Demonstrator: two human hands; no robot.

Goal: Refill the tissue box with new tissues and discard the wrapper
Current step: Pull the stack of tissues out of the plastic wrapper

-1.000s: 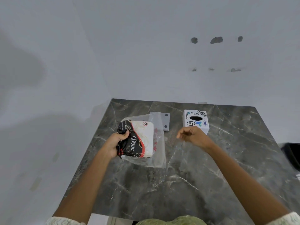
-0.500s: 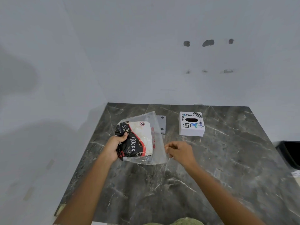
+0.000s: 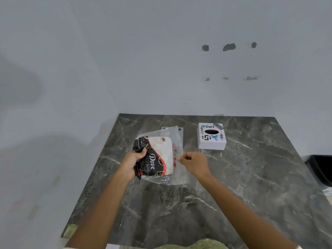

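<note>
Head view, the only one: left hand [image 3: 132,163] is clamped on the near-left end of the tissue pack [image 3: 155,156], thumb on top over the black printed part, fingers wrapped under. The pack sits inside a clear plastic bag [image 3: 177,141] and is held slightly off the table [image 3: 251,194], left of centre.

Change: a second ago the right hand [image 3: 195,163] was up by the tissue box [image 3: 211,136], loosely curled and holding nothing. Half a second ago it had crossed to the near-right edge of the bag. Now it is pinching the loose right edge of the clear bag, thumb and fingertips pressed together on the film. The rest of the fingers are curled in. The left hand's grip on the pack is unchanged throughout.

What it means: looks like the unwrapping step is starting, with one hand anchoring the pack and the other set to pull the film off to the right. No tissues are out yet and nothing is in the box.

The box stands upright at the far right of the table, oval slot on top dark, well apart from both hands. A flat grey plate [image 3: 180,131] lies under the far edge of the bag. A dark bin [image 3: 321,169] sits off the right edge of the table, the likely place for the wrapper.

Risk: the film is thin and slack, so the pinch may slip or tear it rather than slide it off.
</note>
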